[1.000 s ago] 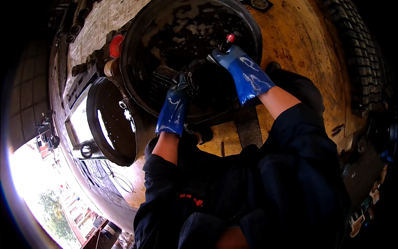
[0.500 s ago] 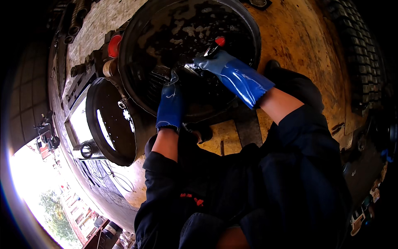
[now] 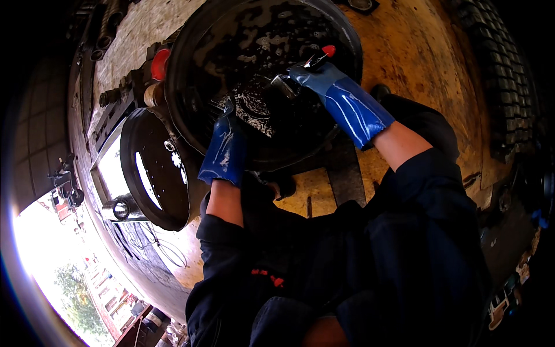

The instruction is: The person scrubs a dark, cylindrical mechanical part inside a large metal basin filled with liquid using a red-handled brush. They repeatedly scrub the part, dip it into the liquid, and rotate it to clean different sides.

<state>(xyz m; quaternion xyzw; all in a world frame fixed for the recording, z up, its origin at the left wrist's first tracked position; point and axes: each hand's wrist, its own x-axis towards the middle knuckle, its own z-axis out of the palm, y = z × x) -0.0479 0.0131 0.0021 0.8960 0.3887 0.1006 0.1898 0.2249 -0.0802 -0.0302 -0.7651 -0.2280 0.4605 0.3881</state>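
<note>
Both my hands wear long blue rubber gloves and are over a large round black basin (image 3: 174, 110) of dark, foamy liquid. My right hand (image 3: 315, 78) is closed round a brush-like tool (image 3: 328, 51) with a red-tipped handle; its flat metal end points left and down toward the liquid. Left of it, my left hand (image 3: 225, 118) grips the edge of a wet, dark metal part (image 3: 254, 110) whose glistening face shows curved lines. Part of it is hidden in the liquid and shadow, so its exact kind cannot be made out. The tool and the part are apart.
A smaller black round pan (image 3: 153, 170) with liquid stands left of the basin, beside a metal ring-shaped part (image 3: 120, 209). A red cup-like thing (image 3: 160, 64) is at the basin's left rim. A large tyre (image 3: 494, 75) stands at the right, beyond the stained floor (image 3: 404, 52).
My right hand has moved right and slightly up with the brush-like tool, away from the part. My left hand has shifted left, and the part's shiny face now shows.
</note>
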